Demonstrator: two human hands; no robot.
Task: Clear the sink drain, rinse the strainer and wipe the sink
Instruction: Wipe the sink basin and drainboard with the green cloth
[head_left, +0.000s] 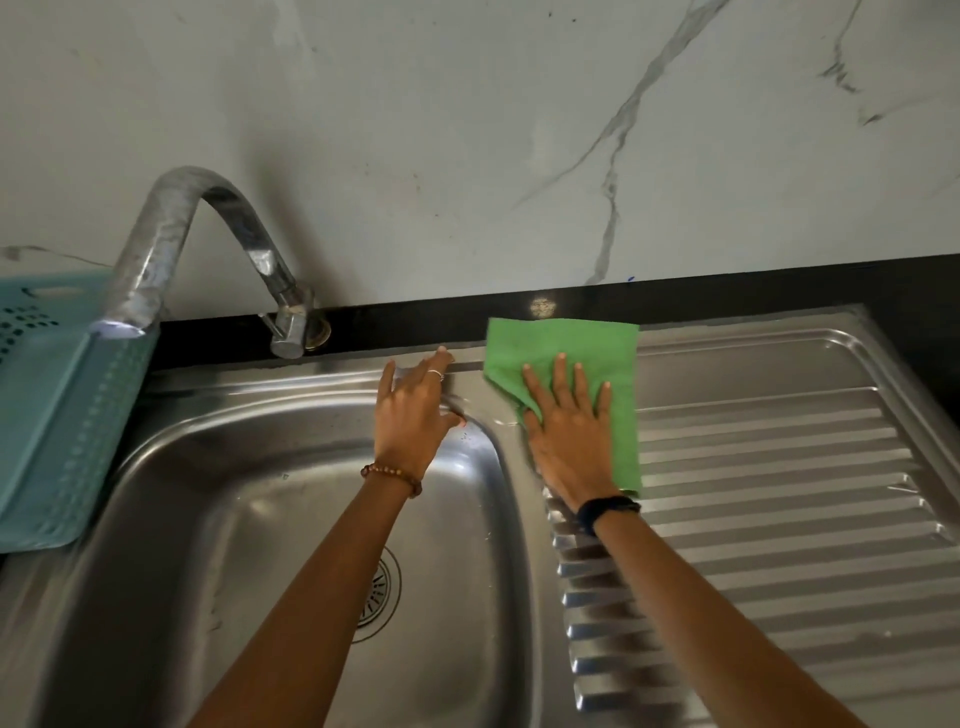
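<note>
The right hand (569, 441) is pressing flat, fingers spread wide, on a green square cloth (571, 358) at the far-left corner of the ribbed drainboard of the stainless steel sink (779, 467). The left hand (413, 415) is resting, fingers loosely open, on the basin's far-right rim, holding nothing. The round drain strainer (382, 597) is sitting in the basin floor.

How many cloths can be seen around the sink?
1. A green cloth lies flat at the back of the ridged draining board, pressed down by the right hand. Others may lie outside the view.
</note>
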